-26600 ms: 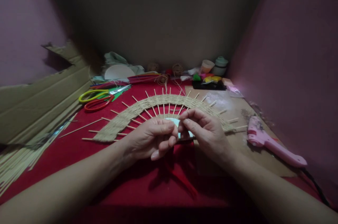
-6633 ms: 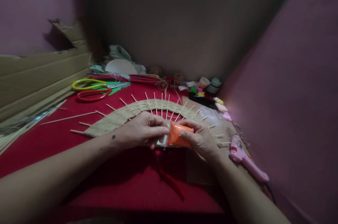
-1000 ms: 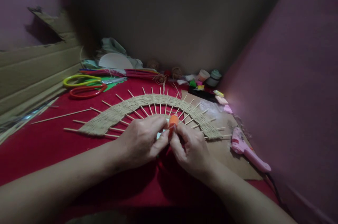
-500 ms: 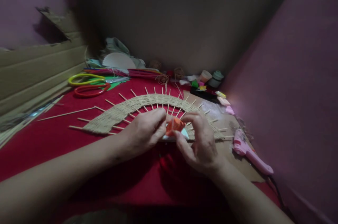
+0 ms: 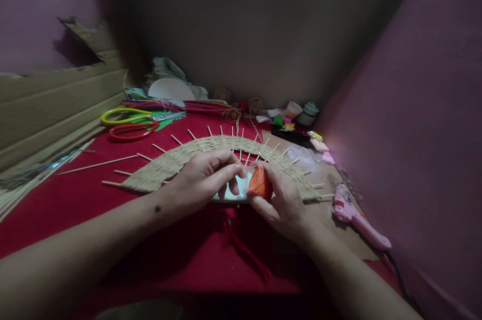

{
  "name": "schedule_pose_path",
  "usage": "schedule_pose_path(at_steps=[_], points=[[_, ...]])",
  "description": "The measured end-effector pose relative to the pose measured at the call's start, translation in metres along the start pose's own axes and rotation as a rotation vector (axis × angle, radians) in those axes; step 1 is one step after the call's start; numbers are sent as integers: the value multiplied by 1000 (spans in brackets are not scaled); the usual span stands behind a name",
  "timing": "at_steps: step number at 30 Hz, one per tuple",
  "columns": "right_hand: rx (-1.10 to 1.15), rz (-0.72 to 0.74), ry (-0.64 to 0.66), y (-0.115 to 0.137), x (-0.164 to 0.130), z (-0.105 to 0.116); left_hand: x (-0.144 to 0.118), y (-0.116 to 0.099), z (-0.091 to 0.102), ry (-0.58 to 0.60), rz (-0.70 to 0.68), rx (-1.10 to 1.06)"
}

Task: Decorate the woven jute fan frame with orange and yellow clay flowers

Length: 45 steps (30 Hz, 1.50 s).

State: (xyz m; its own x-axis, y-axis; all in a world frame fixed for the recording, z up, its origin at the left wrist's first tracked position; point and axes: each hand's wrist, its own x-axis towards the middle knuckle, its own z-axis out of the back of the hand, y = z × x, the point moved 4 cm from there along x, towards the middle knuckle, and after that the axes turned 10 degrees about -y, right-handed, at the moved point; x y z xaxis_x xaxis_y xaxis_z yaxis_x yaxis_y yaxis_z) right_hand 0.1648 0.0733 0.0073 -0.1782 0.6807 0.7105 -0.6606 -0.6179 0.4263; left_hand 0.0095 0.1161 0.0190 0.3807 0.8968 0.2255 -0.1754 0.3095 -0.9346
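- Our right hand (image 5: 280,202) pinches an orange piece (image 5: 259,183); our left hand (image 5: 205,179) pinches its pale edge at nine o'clock.
- A woven fan (image 5: 169,162) arcs just beyond at twelve o'clock.
- A pink glue gun (image 5: 357,219) lies at three o'clock on the desk (image 5: 94,199).

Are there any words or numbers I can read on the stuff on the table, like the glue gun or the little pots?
None can be read.
Glue gun: no letters show.
Pots: too small and dim to tell any label.
Scissors: no marks show.
Orange piece held by the left hand and right hand: plain, no print.
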Motion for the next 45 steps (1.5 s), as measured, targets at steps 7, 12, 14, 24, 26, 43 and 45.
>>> schedule_pose_path(at_steps=[7,12,14,24,26,43,45], points=[[4,-88,-137,-10,2,4,7,7,3,51,259,-722],[30,-51,-140,-9,-1,2,9,11,0,151,302,-910],[27,-54,-142,-10,-1,2,9,11,-1,198,304,-938],[47,-78,-141,-12,-1,3,10,10,-2,216,297,-871],[38,-69,-159,-11,-1,4,10,10,-3,191,306,-858],[61,-58,-171,-11,-2,7,-20,1,-5,808,391,-389],[59,-37,-181,-11,-3,7,-18,-1,-4,748,330,-329]])
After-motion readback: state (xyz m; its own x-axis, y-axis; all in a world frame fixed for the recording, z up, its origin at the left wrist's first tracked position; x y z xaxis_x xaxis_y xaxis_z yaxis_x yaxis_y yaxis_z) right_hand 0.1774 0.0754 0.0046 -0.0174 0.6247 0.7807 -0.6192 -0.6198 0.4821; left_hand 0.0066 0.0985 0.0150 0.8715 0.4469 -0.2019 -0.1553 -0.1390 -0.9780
